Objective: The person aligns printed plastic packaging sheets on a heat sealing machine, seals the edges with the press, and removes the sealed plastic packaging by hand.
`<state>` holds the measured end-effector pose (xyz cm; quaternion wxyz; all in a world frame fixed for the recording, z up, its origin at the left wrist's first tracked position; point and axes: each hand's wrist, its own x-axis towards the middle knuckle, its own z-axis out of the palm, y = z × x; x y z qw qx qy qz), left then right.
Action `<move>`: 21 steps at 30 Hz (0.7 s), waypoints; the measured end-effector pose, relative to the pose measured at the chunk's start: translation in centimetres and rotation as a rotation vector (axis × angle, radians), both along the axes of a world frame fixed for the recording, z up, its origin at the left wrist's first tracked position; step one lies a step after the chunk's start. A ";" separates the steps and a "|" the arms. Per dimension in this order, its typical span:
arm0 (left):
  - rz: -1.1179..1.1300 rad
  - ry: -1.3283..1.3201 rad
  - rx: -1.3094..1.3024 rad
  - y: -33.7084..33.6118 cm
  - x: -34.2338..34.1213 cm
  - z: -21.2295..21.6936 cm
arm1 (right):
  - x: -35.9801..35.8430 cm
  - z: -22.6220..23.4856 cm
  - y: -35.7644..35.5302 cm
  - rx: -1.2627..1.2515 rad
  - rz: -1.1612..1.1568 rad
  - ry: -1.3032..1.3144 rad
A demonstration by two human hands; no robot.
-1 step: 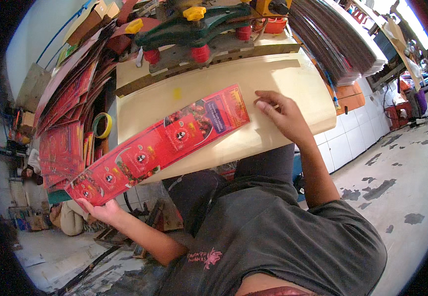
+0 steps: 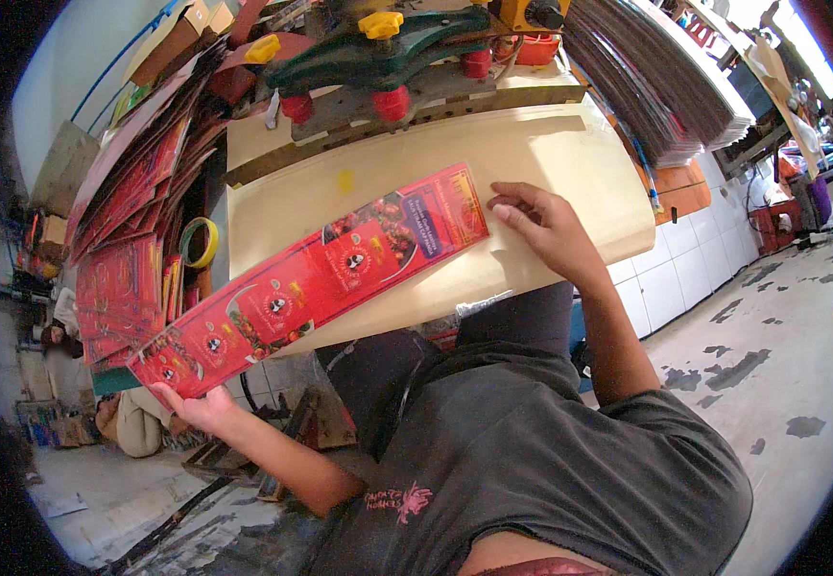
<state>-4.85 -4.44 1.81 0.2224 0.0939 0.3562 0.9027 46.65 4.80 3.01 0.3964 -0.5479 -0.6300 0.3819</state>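
In the head view, the left hand [image 2: 203, 408] holds the strip [image 2: 306, 280], a long red printed piece, by its lower left end; the grip is closed on the corner there, with some fingers apparently tucked underneath; the right hand [image 2: 553, 233] is loosely curled, nothing visible between thumb and fingers; its fingertips are just beside the strip's upper right end, and I cannot tell whether they touch it.

The left end juts past the edge of the table [image 2: 570, 173], so the hold there probably keeps it from drooping; the slant seems to suit a seated reach, one hand low, the other high; the right hand's place would let it steady or square the far end.

The strip runs aslant over the pale tabletop, printed face up; nearly all of it extends up and rightward from the left grip, and its far end stops short of the right palm; whether its middle rests flat is unclear.

Beyond it is a green clamp [image 2: 378, 58] with yellow knobs; the tape roll [image 2: 211, 244] and red sheets [image 2: 121, 300] are to the left.
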 end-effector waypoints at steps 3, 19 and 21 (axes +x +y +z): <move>-0.029 -0.011 -0.006 0.6 0.6 -0.1 | -0.3 -0.3 -0.1 -0.068 0.056 0.042; -0.256 0.042 -0.187 7.8 7.1 3.4 | 1.0 -0.7 -5.6 -0.598 0.604 0.414; -0.400 0.094 -0.116 9.6 7.9 3.8 | 1.1 -2.3 -7.8 -0.726 0.526 0.460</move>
